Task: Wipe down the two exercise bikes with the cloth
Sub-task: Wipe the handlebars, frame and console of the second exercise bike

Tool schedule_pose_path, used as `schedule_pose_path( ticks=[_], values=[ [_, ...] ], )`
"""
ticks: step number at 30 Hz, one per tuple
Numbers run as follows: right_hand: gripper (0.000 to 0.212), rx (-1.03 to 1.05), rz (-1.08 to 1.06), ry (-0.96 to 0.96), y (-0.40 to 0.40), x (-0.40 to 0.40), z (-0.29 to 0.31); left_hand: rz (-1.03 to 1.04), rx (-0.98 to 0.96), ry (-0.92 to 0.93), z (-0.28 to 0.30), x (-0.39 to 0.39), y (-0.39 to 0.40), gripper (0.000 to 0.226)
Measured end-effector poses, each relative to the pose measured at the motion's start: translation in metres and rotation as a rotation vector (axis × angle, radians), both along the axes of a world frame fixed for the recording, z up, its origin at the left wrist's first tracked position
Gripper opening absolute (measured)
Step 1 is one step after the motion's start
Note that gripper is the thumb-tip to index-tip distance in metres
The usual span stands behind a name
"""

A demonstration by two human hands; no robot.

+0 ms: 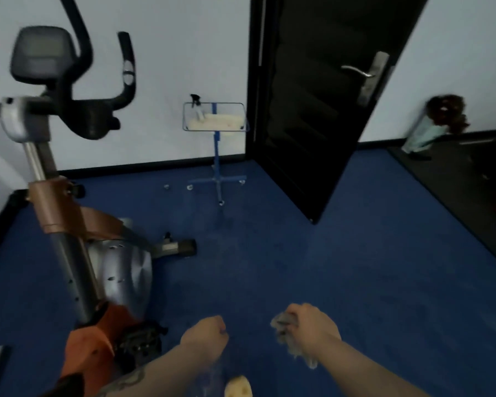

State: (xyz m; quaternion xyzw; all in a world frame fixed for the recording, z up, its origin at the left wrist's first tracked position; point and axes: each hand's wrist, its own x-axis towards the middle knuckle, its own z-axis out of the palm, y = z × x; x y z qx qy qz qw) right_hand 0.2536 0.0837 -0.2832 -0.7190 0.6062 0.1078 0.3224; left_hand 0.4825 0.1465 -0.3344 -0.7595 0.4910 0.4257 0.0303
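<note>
Standing on the blue carpeted floor (pixel 341 253), the person held both forearms low at 6 o'clock in the head view. The right hand (pixel 312 329) was closed in a fist around a crumpled grey cloth (pixel 284 328), whose loose folds hung out on either side of the fingers. The left hand (pixel 205 333) was also curled shut; a faint, clear shape seemed to hang below it, but blur made it impossible to tell whether it held anything. A silver, copper and orange upright exercise bike (pixel 78 224) stood at 9 o'clock, its grey console (pixel 42 53) and black handlebars (pixel 103 110) toward 10 o'clock, well apart from the cloth. Only this one bike was in view; the second lay outside the frame. A blue wheeled stand with a wire basket (pixel 216 121) stood against the white wall at 12 o'clock, carrying a spray bottle (pixel 197 106) and a pale folded item. A black door (pixel 327 104) stood ajar at 1 o'clock.

Progress, as judged: the cloth was in hand but touched no surface, and no wet or wiped marks could be read on the bike, so how much wiping was done could not be told. At least contact with the visible bike, and the unseen second bike, remained to be confirmed.
</note>
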Motion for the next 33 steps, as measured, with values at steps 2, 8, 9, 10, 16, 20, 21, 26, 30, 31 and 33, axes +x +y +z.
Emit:
schedule_pose_path(
  ticks=[2,8,9,10,16,20,21,26,30,31,33],
  values=[
    [0.020,-0.042,0.056,-0.012,-0.032,0.018,0.007,0.071,-0.019,-0.017,0.003,0.018,-0.023,0.019],
    [0.021,-0.050,0.277,-0.074,-0.117,0.073,0.011,0.251,0.014,-0.039,0.012,0.052,-0.076,0.021],
    [0.021,-0.051,0.325,-0.082,-0.135,0.084,0.009,0.278,0.022,-0.036,0.013,0.060,-0.087,0.016],
    [0.021,-0.050,0.370,-0.096,-0.153,0.096,0.008,0.310,0.028,-0.038,0.015,0.067,-0.099,0.015],
    [0.016,-0.106,0.628,-0.184,-0.251,0.166,0.019,0.591,-0.024,-0.075,0.037,0.095,-0.156,0.028],
    [0.016,-0.104,0.780,-0.298,-0.304,0.211,0.026,0.771,-0.111,-0.034,0.055,0.118,-0.186,0.024],
    [0.017,-0.096,0.806,-0.318,-0.311,0.222,0.028,0.820,-0.141,-0.027,0.061,0.123,-0.189,0.026],
    [0.032,-0.065,0.874,-0.485,-0.317,0.294,0.062,1.076,-0.364,-0.020,0.094,0.159,-0.187,0.023],
    [0.033,-0.066,1.015,-0.708,-0.313,0.361,0.122,1.261,-0.755,-0.102,0.139,0.219,-0.189,0.019],
    [0.033,-0.092,1.059,-0.753,-0.312,0.372,0.139,1.302,-0.835,-0.103,0.151,0.232,-0.189,0.019],
    [0.030,-0.185,1.161,-0.824,-0.311,0.395,0.178,1.387,-0.982,-0.124,0.173,0.260,-0.186,0.018]
  ],
)
